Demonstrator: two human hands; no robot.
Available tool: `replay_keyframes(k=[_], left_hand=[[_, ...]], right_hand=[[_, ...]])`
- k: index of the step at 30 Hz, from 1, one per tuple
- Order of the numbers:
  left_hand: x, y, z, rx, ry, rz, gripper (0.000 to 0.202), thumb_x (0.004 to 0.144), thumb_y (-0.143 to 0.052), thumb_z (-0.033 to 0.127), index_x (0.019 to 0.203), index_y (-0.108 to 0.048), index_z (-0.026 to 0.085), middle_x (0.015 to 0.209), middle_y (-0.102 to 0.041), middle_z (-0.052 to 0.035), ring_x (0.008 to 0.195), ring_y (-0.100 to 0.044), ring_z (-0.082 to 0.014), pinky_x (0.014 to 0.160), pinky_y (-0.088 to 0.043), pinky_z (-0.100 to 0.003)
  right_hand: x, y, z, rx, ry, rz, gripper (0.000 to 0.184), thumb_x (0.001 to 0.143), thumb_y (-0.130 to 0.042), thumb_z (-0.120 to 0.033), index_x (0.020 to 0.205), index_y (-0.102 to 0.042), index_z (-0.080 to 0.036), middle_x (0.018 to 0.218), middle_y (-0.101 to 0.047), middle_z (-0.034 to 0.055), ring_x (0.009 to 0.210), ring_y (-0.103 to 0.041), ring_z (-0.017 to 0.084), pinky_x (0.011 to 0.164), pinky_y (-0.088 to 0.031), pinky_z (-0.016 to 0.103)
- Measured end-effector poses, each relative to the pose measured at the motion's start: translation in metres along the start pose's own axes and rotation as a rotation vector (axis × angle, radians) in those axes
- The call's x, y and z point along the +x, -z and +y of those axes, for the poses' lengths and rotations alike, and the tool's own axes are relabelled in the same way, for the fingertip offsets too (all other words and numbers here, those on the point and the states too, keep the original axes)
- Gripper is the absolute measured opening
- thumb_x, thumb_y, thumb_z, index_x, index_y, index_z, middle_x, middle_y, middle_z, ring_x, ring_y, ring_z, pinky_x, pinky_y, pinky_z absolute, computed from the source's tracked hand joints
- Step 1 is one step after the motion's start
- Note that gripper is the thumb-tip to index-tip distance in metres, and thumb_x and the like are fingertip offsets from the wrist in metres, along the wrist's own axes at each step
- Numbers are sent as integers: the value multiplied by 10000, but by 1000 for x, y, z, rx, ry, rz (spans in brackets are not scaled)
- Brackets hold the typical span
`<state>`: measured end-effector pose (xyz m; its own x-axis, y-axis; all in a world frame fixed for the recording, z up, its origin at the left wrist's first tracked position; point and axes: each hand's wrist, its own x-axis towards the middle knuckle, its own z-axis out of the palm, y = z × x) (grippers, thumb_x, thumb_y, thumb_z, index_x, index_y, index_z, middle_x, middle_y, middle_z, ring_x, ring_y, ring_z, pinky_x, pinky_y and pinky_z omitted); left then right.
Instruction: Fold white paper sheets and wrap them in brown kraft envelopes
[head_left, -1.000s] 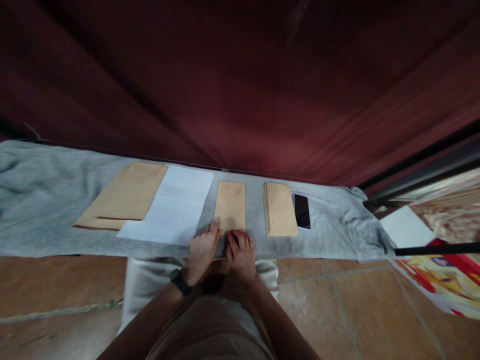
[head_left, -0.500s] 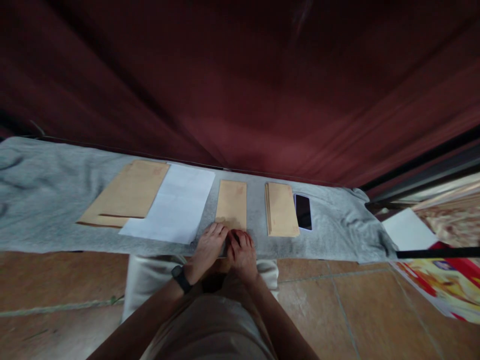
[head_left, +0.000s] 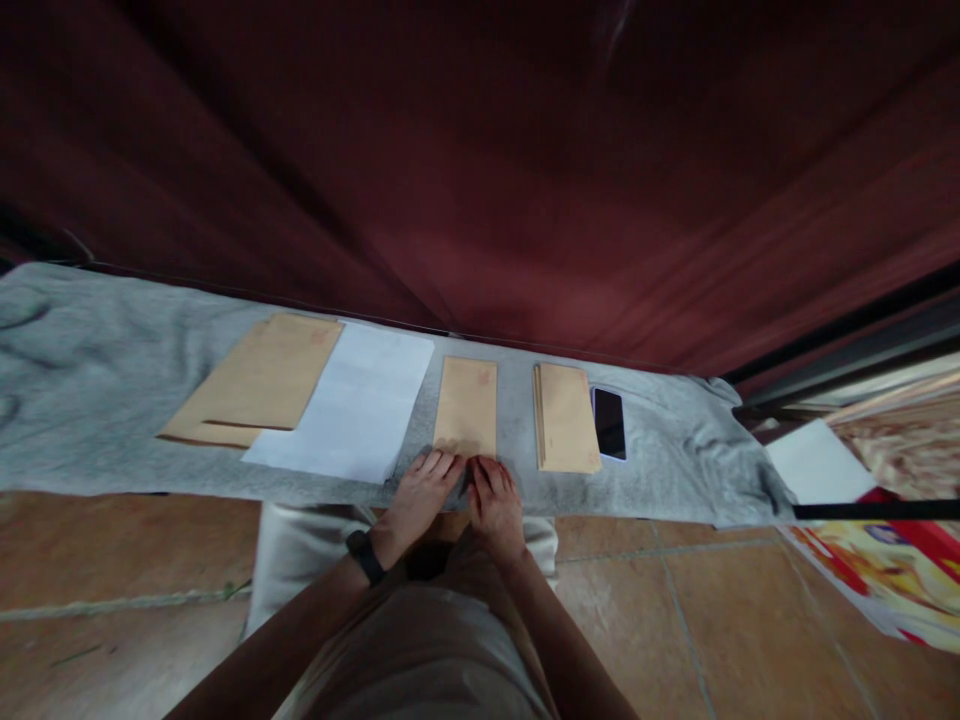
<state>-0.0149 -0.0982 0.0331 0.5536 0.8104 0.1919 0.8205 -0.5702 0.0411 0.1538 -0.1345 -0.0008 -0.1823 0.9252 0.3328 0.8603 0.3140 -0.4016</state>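
A brown paper envelope (head_left: 466, 405) lies flat on the grey cloth straight in front of me, a faint red print near its far right corner. My left hand (head_left: 426, 488), with a dark watch on the wrist, grips its near end at the left, fingertips on the paper. Close beside it, my right hand (head_left: 496, 502) has curled fingers on the right part of the same near end. Both thumbs and the envelope's near edge are mostly hidden by the hands.
To the left, white paper sheets (head_left: 352, 400) lie partly under larger brown envelopes (head_left: 274, 370). On the right a stack of brown envelopes (head_left: 568, 420) sits against a phone (head_left: 609, 425). Grey cloth (head_left: 667, 440) covers the narrow surface; a dark red panel (head_left: 480, 180) rises behind it.
My right hand has shifted slightly right, and its fingers lie a little flatter at the envelope's near end. The left hand stays at that end. The whole view has shifted slightly.
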Motion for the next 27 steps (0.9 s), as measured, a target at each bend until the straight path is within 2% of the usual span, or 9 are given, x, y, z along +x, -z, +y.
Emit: replay_keyframes(k=[8,17,27], left_hand=[[-3,0,1,51,-11,-17,427,914,-477,40,1288,-634,173,1114,-679,-85,1075,-612,-232,971,-474,-374],[-6,-8,1,54,-7,-5,449,935,-445,75,1346,-601,169,1121,-672,-106,1082,-604,-238,996,-467,-398],[-7,-5,0,4,3,-13,479,932,-424,57,1362,-590,188,1152,-679,-105,1107,-605,-244,1011,-460,-400]], right_hand=[[-4,8,9,-7,-11,5,450,1026,-405,-199,1459,-518,-159,1388,-607,142,1319,-531,249,1154,-421,474],[5,1,-2,1,48,-33,451,1017,-422,-225,1447,-533,-143,1443,-584,127,1382,-481,233,1200,-354,463],[-3,5,5,-46,-12,-42,462,1034,-414,-232,1485,-497,-178,1475,-572,105,1391,-495,222,1206,-340,450]])
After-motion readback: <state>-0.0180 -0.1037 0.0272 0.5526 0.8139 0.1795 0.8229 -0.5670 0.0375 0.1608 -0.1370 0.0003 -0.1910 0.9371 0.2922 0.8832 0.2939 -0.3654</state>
